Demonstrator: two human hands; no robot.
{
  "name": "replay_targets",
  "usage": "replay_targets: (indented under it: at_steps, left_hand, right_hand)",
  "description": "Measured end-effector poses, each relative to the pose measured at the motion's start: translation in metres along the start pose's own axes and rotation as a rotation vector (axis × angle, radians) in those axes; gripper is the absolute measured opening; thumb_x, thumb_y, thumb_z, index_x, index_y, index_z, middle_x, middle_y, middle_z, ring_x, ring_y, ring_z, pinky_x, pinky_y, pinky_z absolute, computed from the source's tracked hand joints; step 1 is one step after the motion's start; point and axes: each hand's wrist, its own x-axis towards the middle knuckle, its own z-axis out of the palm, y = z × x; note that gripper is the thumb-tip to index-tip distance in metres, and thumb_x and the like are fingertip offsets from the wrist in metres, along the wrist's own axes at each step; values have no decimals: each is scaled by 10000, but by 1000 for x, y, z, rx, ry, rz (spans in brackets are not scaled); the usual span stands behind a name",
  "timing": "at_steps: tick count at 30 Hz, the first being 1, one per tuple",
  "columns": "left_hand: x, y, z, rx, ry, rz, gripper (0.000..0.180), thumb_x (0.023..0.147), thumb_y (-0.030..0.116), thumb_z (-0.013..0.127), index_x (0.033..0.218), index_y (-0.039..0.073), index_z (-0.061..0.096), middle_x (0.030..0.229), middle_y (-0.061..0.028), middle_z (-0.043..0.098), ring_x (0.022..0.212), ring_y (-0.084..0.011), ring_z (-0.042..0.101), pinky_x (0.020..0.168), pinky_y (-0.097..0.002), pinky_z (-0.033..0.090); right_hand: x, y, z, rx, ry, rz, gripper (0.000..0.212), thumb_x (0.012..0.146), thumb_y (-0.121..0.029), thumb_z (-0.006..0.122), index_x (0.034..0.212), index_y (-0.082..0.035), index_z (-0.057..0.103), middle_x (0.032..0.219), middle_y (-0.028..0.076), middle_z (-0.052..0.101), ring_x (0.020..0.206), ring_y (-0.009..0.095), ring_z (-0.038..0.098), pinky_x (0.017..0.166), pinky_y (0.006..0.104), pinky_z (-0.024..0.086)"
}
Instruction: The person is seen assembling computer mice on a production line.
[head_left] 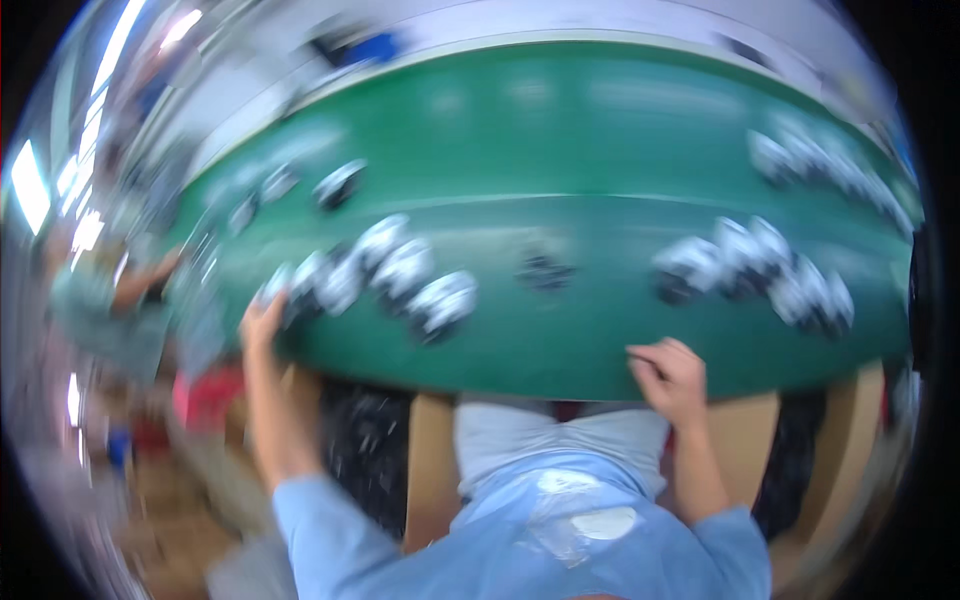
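Note:
The picture is blurred by motion. A green belt-like table (560, 170) curves across the view. My left hand (262, 322) reaches to its near left edge and touches the end of a row of small black-and-white parts (400, 275); whether it grips one I cannot tell. My right hand (668, 378) rests with curled fingers on the near edge of the table, nothing visible in it. Another cluster of black-and-white parts (760, 270) lies to the right, beyond that hand. A single dark part (545, 268) sits between the two groups.
More small parts (815, 160) lie at the far right and a few (340, 183) at the far left of the green surface. Another person's arm (140, 285) shows at the left. Brown cardboard boxes (740, 440) stand under the table by my legs.

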Motion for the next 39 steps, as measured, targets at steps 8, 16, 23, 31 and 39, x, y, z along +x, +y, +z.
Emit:
replay_targets:
  at_steps: [8,16,23,31,39]
  left_hand:
    - [-29,64,46,297,247,-72,929,868,791,533,1418,44,513,1393,-274,544,1299,-431,514,1119,-513,368]
    - [-236,187,100,-328,64,970,270,896,109,676,1118,-16,587,1325,-224,559,1253,-377,543,1101,-475,390]
    - [-320,223,93,-352,-299,1119,232,764,125,730,929,-8,636,1055,-225,696,941,-359,673,853,-428,529]
    - [-361,297,160,-739,-872,942,719,837,336,784,1380,-54,520,1425,-200,544,1182,-273,608,1011,-420,487]
    - [-438,313,222,-1426,-1308,182,565,961,222,662,1433,-7,454,1350,-145,601,1209,-251,611,996,-392,507]
  right_hand:
    - [-1,9,-43,6,211,-117,104,840,-157,771,904,-76,757,792,73,701,720,254,645,646,379,504]
    - [193,177,-194,-724,588,199,581,872,-456,729,1312,-97,608,1289,189,637,1165,385,591,1016,482,467]
    - [208,208,-200,-772,326,666,882,746,-535,770,1457,-115,459,1241,252,652,1171,418,614,961,477,528]
    - [94,12,-146,-311,92,-193,955,641,-205,791,1514,-129,411,1033,169,647,916,359,613,799,441,523]
    - [-19,-25,-38,-218,301,-222,862,614,-157,856,1416,-120,541,1145,113,654,927,321,609,812,415,533]
